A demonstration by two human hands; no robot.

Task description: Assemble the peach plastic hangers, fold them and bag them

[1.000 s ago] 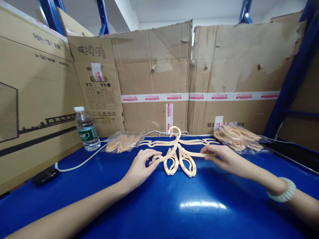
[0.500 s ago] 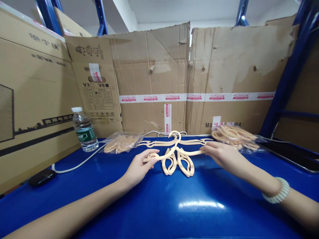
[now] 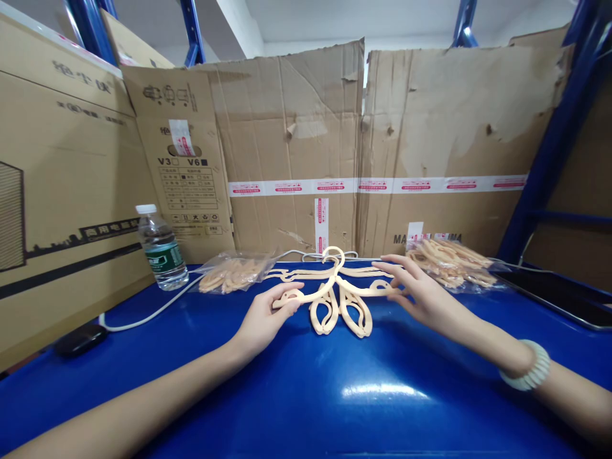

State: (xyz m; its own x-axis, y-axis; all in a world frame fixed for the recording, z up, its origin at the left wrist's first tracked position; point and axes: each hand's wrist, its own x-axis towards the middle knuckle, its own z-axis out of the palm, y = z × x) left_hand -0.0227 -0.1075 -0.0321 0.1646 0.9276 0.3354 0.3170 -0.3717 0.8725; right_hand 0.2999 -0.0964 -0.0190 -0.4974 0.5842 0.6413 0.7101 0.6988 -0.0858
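A peach plastic folding hanger (image 3: 340, 299) lies on the blue table (image 3: 306, 395), hook pointing away, two looped parts hanging toward me. My left hand (image 3: 265, 315) pinches the end of its left arm between thumb and fingers. My right hand (image 3: 421, 293) rests on the end of its right arm with the fingers stretched out and spread. A second hanger (image 3: 306, 274) lies flat just behind the first.
Two clear bags of the same hangers sit behind, one at left (image 3: 232, 273), one at right (image 3: 449, 261). A water bottle (image 3: 161, 247), a white cable (image 3: 143, 315) and a black device (image 3: 79, 338) are at left. A dark tablet (image 3: 564, 293) lies at right. Cardboard boxes (image 3: 296, 146) wall the back.
The hanger's two arms have been spread outward and raised. My left hand slid left along its arm; my right hand's fingers went from pinching to stretched out.
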